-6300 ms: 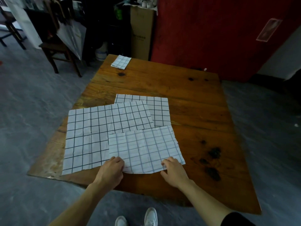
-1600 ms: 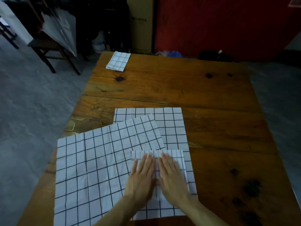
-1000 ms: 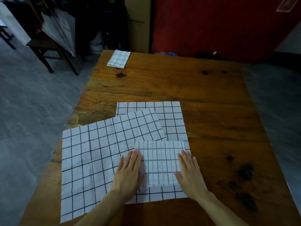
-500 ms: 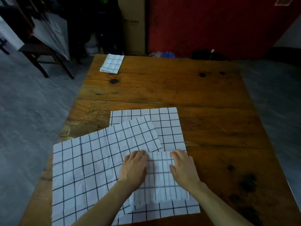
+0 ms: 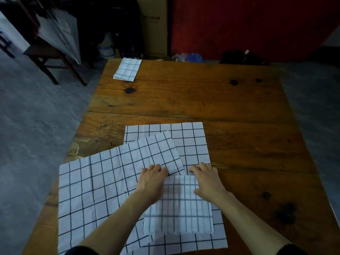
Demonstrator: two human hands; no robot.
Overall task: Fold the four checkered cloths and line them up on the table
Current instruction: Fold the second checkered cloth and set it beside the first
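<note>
Wooden table [image 5: 211,100] under dim light: a small folded cloth [image 5: 181,205] is gripped at its far corners by the left hand [image 5: 151,183] and right hand [image 5: 207,180], lying on two spread cloths [image 5: 103,183] near the front edge. Another folded cloth [image 5: 127,69] sits at the far left corner.

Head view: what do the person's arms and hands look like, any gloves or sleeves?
Both hands, left hand and right hand, are bare, ungloved, with no rings or watch visible. Forearms are uncovered; dark short sleeves show only at the bottom edge.
</note>
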